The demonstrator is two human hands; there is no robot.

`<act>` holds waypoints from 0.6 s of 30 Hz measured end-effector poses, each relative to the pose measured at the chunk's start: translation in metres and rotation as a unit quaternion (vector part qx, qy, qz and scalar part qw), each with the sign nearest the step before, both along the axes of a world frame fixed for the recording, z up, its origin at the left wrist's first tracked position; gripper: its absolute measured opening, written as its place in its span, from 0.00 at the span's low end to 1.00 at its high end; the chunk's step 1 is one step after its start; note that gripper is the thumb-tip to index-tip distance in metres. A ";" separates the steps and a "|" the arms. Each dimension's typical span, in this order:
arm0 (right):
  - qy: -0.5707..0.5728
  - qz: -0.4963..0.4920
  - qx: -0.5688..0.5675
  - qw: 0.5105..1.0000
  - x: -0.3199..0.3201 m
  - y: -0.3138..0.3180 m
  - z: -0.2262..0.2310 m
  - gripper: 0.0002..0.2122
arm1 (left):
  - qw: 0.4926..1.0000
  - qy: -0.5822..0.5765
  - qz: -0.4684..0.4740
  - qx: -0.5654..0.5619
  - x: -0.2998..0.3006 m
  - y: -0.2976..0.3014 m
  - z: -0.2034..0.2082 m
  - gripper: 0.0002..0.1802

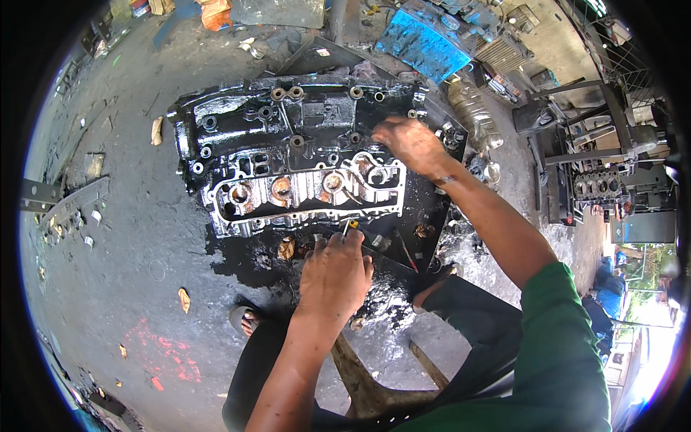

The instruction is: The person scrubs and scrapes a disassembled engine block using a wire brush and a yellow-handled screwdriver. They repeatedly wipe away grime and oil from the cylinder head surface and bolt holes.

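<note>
**Cylinder head on an oily floor, both hands at its edges**

Cylinder head (302,155) lies flat on a dark metal sheet (425,209) on the concrete floor (122,237), its far half black with grease and its near strip scraped to bright metal. A pool of black oil spreads from its near edge, so where the casting ends and the sheet begins is hard to make out there. The sheet's far corner runs under clutter at the top of the view, beside a blue painted part (425,39) and a clear plastic bottle (471,108).

Open floor lies to the left of the cylinder head, dotted with dry leaves and small scraps; the right side is crowded with machine parts and a metal stand (576,158). The person's legs and a wooden stool (374,389) close off the near side.

Right hand (410,144) rests curled on the far right corner of the casting; what it grips, if anything, is hidden beneath the fingers. Left hand (335,270) is loosely closed just off the near edge, fingertips on a small tool with a yellow tip (350,225), mostly covered by the hand.
</note>
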State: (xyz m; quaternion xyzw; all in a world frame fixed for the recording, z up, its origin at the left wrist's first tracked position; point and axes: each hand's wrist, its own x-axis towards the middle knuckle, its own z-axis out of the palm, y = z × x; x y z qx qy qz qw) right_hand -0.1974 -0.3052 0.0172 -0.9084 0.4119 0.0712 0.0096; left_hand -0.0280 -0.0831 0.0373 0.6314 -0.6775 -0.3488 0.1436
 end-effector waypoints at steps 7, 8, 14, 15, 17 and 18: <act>-0.014 0.061 0.003 0.998 0.007 -0.013 -0.007 0.17 | 1.000 0.005 0.004 -0.002 -0.006 0.001 -0.010 0.17; -0.025 0.060 0.009 0.998 0.008 -0.014 -0.008 0.17 | 1.000 -0.016 -0.007 -0.003 -0.009 0.000 -0.010 0.17; -0.057 0.086 -0.081 0.991 -0.008 0.002 -0.011 0.16 | 1.000 -0.021 -0.018 0.007 -0.018 -0.001 -0.009 0.17; -0.030 0.040 -0.072 0.996 -0.011 0.004 -0.013 0.16 | 1.000 -0.016 -0.019 0.004 -0.016 -0.001 -0.008 0.17; 0.035 -0.042 -0.038 0.998 -0.013 0.008 -0.019 0.15 | 1.000 -0.009 0.001 -0.009 -0.010 0.001 -0.007 0.17; -0.004 -0.074 -0.014 0.997 -0.011 0.009 -0.022 0.15 | 1.000 -0.013 0.003 0.001 -0.006 0.000 -0.007 0.17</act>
